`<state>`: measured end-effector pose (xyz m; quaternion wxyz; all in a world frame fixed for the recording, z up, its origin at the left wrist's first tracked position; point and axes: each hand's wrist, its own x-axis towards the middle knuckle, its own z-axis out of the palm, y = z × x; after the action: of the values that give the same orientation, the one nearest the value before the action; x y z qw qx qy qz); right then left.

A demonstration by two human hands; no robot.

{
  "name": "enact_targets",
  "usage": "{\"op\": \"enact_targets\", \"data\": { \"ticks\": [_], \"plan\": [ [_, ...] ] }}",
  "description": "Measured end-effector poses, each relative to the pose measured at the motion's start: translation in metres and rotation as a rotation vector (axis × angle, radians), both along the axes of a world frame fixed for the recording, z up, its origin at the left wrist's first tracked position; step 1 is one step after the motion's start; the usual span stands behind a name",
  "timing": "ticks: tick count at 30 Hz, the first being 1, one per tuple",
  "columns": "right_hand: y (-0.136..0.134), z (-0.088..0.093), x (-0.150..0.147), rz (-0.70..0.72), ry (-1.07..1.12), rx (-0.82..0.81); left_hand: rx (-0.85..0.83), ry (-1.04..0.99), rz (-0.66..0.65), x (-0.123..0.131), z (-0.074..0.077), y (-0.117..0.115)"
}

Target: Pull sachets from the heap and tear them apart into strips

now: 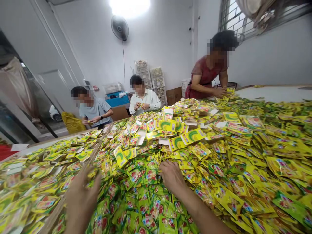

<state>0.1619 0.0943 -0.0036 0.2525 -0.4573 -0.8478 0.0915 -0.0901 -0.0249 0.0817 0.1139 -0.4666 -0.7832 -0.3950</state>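
My left hand [84, 191] is blurred by motion above a wooden strip [94, 156] at the left. Its thumb and fingers stand apart, and I see nothing held between them. My right hand [172, 175] reaches into the middle of the heap with its fingers curled down at the edge of the green sachets [146, 195]. What its fingertips grip, if anything, is hidden. Just beyond it lie flat yellow-green cartons [187, 138], several with white flaps showing. Yellow sachets [226, 198] spread to the right of my right forearm.
Left of the strip lies another layer of yellow packets [46, 182]. Across the table, two people [95, 109] [145, 99] handle small items; a third person [209, 71] leans over the heap at the right. Stacked white crates [158, 83] stand behind, below a wall fan [120, 28].
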Motion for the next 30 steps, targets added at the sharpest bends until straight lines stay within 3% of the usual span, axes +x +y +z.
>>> {"op": "enact_targets", "data": {
  "ticks": [4, 6, 8, 13, 18, 21, 24, 27, 30],
  "plan": [
    [0.005, -0.005, 0.001, 0.012, 0.019, 0.023, -0.228, -0.046, -0.455, 0.093, -0.057, 0.045],
    [0.007, -0.006, 0.003, 0.013, 0.05, 0.027, -0.269, -0.109, -0.585, 0.118, -0.075, 0.059],
    [0.009, -0.006, 0.004, 0.003, 0.11, 0.027, -0.277, -0.202, -0.606, 0.124, -0.085, 0.066],
    [0.004, 0.008, 0.004, -0.08, 0.366, -0.008, -0.241, -0.386, -0.466, 0.09, -0.081, 0.063],
    [-0.003, 0.014, -0.005, 0.007, 0.864, -0.438, -0.133, -0.545, -0.351, 0.07, -0.072, 0.04],
    [-0.006, 0.009, -0.011, 0.06, 0.894, -0.55, -0.036, -0.528, -0.291, 0.08, -0.07, 0.028],
    [-0.013, 0.007, -0.017, 0.058, 0.838, -0.517, -0.057, -0.666, -0.423, 0.097, -0.068, 0.024],
    [-0.022, 0.008, -0.023, 0.027, 0.7, -0.333, -0.101, -0.99, -0.579, 0.11, -0.069, 0.026],
    [-0.03, 0.009, -0.029, 0.048, 0.645, -0.204, -0.072, -1.267, -0.586, 0.112, -0.072, 0.027]
  ]
}}
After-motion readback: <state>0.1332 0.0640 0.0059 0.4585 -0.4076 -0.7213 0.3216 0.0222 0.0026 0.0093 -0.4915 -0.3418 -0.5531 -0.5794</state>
